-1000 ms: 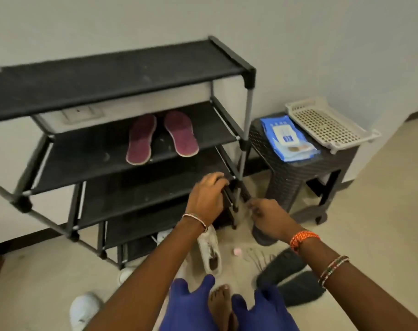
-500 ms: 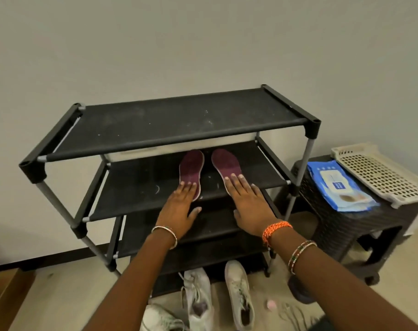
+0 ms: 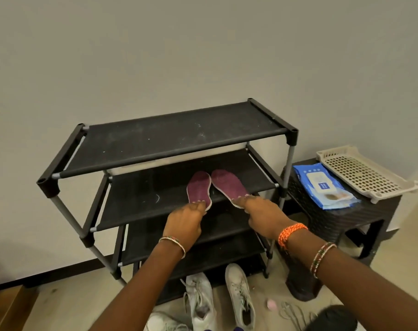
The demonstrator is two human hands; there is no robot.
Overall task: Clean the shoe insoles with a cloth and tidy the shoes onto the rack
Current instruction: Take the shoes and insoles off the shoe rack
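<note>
Left hand [image 3: 184, 219] and right hand [image 3: 263, 211] each pinch a maroon insole's heel, fingers curled. Both insoles [image 3: 199, 188] lie on the dusty black shoe rack [image 3: 169, 137] against a plain wall.

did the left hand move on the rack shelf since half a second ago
Yes. The left hand slid back toward the shelf's front edge, gripping the left insole's heel.
</note>
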